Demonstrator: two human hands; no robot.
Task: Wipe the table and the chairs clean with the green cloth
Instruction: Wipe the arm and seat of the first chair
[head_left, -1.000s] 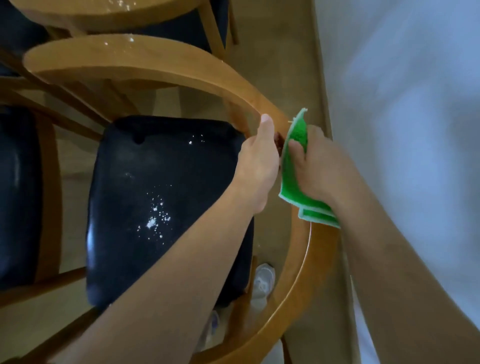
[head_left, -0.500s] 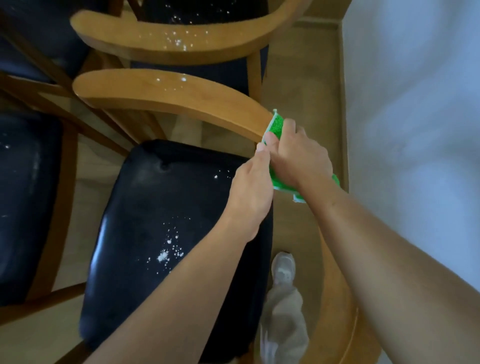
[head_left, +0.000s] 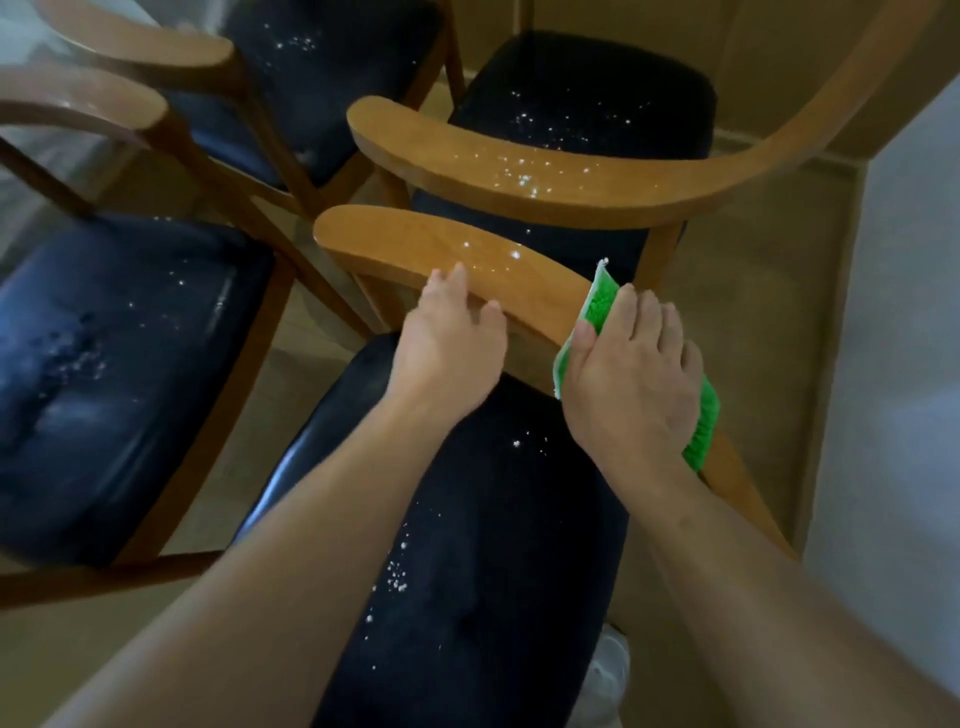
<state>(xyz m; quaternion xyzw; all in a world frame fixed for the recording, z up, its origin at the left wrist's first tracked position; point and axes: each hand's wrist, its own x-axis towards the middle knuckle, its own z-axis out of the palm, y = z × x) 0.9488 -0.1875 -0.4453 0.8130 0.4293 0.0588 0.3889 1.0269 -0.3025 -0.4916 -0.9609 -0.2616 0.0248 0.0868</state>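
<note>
My right hand presses the green cloth flat against the curved wooden backrest of the nearest chair. My left hand rests on the same rail to the left of the cloth, fingers curled over its edge. White crumbs lie on the rail ahead of the cloth and on this chair's black seat. Most of the cloth is hidden under my right hand.
A second chair's backrest with white specks stands right behind, its black seat speckled too. Two more chairs are at the left. A pale wall is at the right, tan floor between.
My view has lifted and more chairs show. My right hand has moved with the cloth along the backrest rail, and my left hand has shifted left of it along the rail.
</note>
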